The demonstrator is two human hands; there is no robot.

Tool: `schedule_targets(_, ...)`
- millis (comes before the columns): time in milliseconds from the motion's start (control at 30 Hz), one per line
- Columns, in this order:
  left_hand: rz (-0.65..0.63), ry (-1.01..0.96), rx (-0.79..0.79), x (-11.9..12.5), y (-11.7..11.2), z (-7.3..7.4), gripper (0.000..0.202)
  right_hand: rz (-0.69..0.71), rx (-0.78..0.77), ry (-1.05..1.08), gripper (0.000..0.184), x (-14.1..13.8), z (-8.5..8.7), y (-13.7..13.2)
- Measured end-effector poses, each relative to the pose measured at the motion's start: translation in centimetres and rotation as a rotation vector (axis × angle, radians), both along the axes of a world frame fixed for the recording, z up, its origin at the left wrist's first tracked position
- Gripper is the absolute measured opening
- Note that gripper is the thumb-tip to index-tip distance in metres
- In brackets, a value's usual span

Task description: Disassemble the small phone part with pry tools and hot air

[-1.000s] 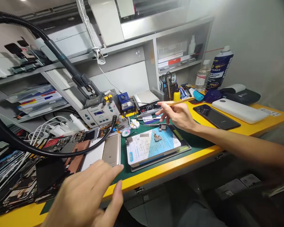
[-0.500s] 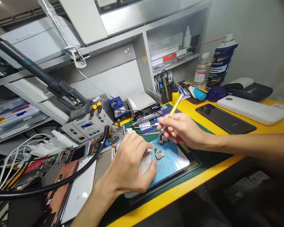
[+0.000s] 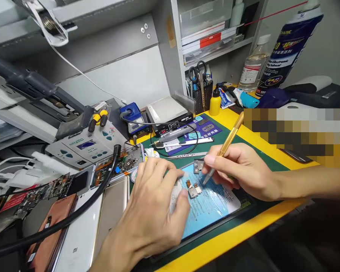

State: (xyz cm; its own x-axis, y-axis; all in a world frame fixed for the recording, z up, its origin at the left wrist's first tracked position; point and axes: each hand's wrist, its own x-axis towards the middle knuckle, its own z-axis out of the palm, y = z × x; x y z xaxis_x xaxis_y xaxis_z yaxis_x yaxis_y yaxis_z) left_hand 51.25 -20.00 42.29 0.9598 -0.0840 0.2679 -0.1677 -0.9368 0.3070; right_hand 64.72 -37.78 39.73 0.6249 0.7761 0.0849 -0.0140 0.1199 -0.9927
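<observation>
My right hand (image 3: pixel 238 166) grips a gold pen-shaped tool (image 3: pixel 229 136) with a slim silvery tip. The tip points down at the light blue printed sheet (image 3: pixel 212 215), just right of a small silver camera module (image 3: pixel 194 190) with short brown flex connectors. I cannot tell whether it touches. Behind the module lies a dark grey small part (image 3: pixel 197 166), partly covered by my right fingers. My left hand (image 3: pixel 155 204) rests over the sheet's left side, fingers bent and thumb apart, with nothing visibly held. Its fingertips and whatever is under the palm are hidden.
A green mat (image 3: pixel 266 158) lies on the yellow tabletop (image 3: pixel 215 251). Phones (image 3: pixel 82 230) and a black hose (image 3: pixel 82 217) crowd the left. Behind stand a soldering station (image 3: pixel 86 147), a yellow bottle (image 3: pixel 215 102) and a spray can (image 3: pixel 290 49). A patch at right is pixelated.
The view has moved closer. My right hand has lowered the gold tool from above the dark part to beside the silver module. My left hand stays on the sheet.
</observation>
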Motion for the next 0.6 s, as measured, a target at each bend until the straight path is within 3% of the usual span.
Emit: schedule_targets(600, -0.002, 0.039, -0.208, 0.75, -0.18, -0.29, 0.010, 0.035, -0.037, -0.031, 0.039, -0.15, 0.62, -0.55)
